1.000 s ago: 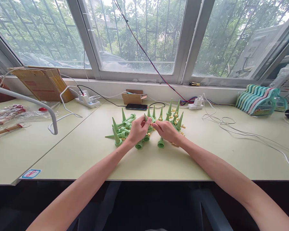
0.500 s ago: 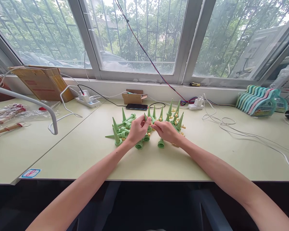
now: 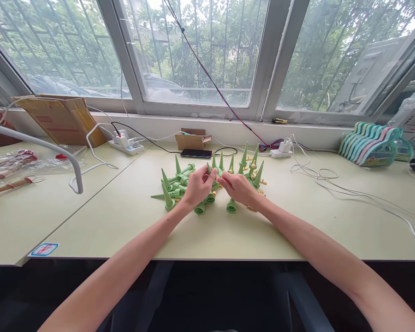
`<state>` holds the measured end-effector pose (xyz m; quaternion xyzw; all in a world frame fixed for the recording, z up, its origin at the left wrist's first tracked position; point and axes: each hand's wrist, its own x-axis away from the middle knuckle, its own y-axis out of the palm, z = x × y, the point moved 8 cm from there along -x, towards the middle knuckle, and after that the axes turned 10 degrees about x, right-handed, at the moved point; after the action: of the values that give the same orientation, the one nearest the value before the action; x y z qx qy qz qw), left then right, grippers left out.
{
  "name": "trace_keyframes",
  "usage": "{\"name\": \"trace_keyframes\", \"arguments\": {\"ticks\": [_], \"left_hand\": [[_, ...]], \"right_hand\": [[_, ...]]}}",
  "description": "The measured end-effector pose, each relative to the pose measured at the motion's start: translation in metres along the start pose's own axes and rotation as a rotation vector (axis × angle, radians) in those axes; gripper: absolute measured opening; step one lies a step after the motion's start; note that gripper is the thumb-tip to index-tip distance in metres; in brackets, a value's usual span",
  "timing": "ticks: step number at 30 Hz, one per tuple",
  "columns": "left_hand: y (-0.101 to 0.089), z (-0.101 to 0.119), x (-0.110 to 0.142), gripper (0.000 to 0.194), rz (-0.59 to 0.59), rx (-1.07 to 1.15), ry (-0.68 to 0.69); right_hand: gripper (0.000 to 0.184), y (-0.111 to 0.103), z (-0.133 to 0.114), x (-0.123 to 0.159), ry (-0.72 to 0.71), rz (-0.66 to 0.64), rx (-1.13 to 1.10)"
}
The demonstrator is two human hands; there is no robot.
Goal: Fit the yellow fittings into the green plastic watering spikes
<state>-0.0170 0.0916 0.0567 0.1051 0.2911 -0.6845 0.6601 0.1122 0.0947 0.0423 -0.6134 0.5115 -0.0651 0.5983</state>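
Observation:
Several green plastic cone spikes lie and stand in a heap in the middle of the pale green desk; some carry small yellow fittings. My left hand is closed round a green spike in the heap. My right hand faces it, fingers pinched at the same spot, on a small yellow piece between the two hands. The held parts are mostly hidden by my fingers. More spikes stand upright just behind my hands.
A black phone and small cardboard box lie behind the heap. A power strip and white cables run along the desk. A cardboard box sits left, pastel hangers right, a white tube left.

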Motion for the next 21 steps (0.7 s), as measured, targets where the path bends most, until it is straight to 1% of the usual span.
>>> {"name": "trace_keyframes", "arguments": {"ticks": [6,12,18,21], "left_hand": [[-0.0002,-0.0007,-0.0005,0.033,0.002,-0.013,0.002],[-0.0007,0.0024,0.0003,0.035,0.0,0.022,-0.009],[-0.0012,0.0028,0.0001,0.036,0.004,0.008,0.008],[-0.0005,0.0002,-0.0003,0.034,-0.003,0.004,0.01]], "right_hand": [[0.037,-0.0001,-0.0019,-0.0007,-0.016,0.001,0.031],[0.041,0.0009,-0.0041,0.0002,-0.037,-0.002,0.077],[0.048,0.0014,-0.0018,-0.0002,-0.01,-0.003,0.099],[0.049,-0.0003,0.0013,-0.0003,0.012,0.017,0.086]]}}
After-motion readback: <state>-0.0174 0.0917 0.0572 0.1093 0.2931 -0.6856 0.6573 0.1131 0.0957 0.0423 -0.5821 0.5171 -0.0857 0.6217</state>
